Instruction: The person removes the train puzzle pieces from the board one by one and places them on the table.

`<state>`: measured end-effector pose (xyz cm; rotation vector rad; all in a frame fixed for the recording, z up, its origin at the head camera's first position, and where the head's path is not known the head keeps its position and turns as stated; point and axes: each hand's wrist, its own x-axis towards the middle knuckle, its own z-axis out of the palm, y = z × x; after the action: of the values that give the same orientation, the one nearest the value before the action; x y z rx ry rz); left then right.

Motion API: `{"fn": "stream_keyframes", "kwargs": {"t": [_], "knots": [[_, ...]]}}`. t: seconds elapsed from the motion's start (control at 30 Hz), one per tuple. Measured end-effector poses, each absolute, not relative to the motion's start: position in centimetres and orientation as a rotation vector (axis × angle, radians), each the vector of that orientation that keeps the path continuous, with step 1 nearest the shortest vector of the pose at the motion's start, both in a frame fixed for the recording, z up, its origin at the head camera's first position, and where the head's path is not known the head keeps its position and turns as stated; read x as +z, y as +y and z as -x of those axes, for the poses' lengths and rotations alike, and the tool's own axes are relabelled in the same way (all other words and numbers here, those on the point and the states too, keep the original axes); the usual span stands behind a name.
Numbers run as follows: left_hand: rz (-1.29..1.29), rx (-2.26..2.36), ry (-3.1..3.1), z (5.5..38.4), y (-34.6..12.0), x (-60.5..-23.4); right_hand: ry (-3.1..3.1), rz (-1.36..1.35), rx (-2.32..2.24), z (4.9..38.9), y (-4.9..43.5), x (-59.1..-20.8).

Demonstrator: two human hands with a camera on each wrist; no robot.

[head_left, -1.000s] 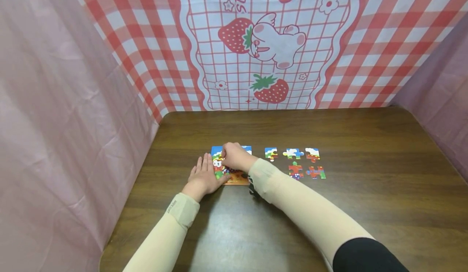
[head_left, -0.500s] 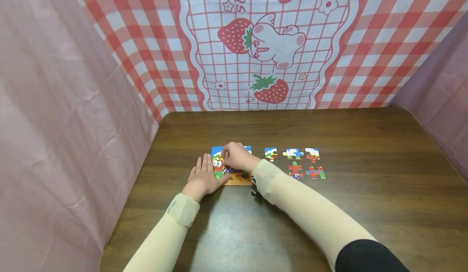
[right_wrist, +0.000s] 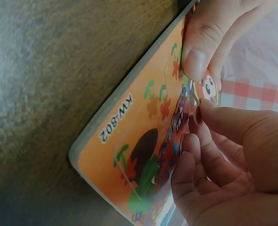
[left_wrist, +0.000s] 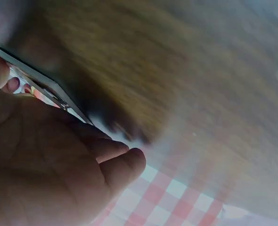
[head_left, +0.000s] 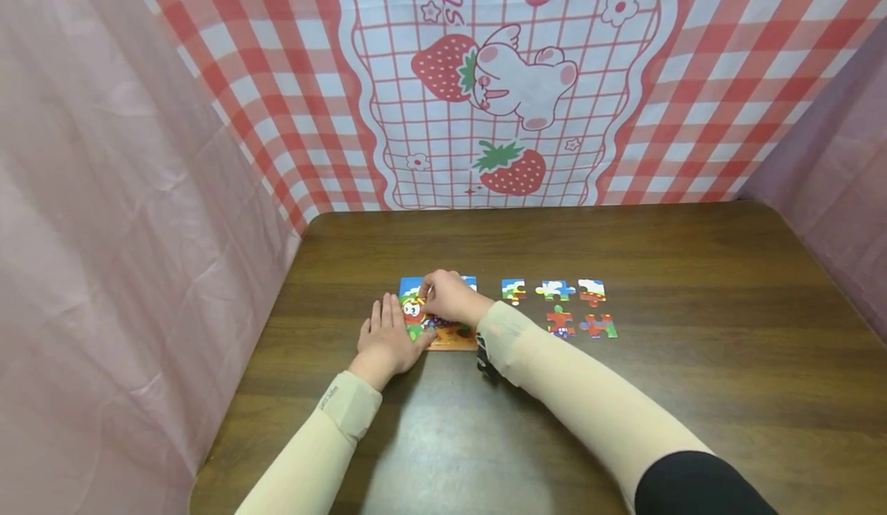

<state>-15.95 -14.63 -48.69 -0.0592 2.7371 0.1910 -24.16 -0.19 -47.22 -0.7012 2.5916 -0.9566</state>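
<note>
A cartoon jigsaw board (head_left: pixel 453 340) with a blue top and an orange lower strip lies on the table. My left hand (head_left: pixel 388 342) rests along its left side, fingers straight, the thumb over the lower left corner. Above the middle of the board, my right hand (head_left: pixel 449 297) pinches a small jigsaw piece (right_wrist: pixel 198 114) between thumb and index finger, mostly covered by the fingertips. A character's white-eyed face (right_wrist: pixel 208 87) shows just beyond those fingertips. In the left wrist view the board's dark edge (left_wrist: pixel 59 92) runs beside the left palm (left_wrist: pixel 44 150).
Several loose jigsaw pieces (head_left: pixel 556 291) lie in two rows to the right of the board, partly behind the right forearm (head_left: pixel 582 392). The brown wooden table (head_left: pixel 693 269) meets a red-checked strawberry cloth (head_left: pixel 513 168) at the back. Pink curtains (head_left: pixel 138 230) hang at both sides.
The right hand has shifted slightly right, and more of the character's face now shows beside its fingertips. The left hand has edged slightly lower. The loose pieces have stayed put.
</note>
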Motion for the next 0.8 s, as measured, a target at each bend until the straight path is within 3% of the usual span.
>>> {"fn": "stream_keyframes", "kwargs": {"t": [0.8], "knots": [[0.089,0.190,2.751,15.17,-14.17,-47.82,2.524,0.739,-0.991,23.54,-0.04,-46.65]]}}
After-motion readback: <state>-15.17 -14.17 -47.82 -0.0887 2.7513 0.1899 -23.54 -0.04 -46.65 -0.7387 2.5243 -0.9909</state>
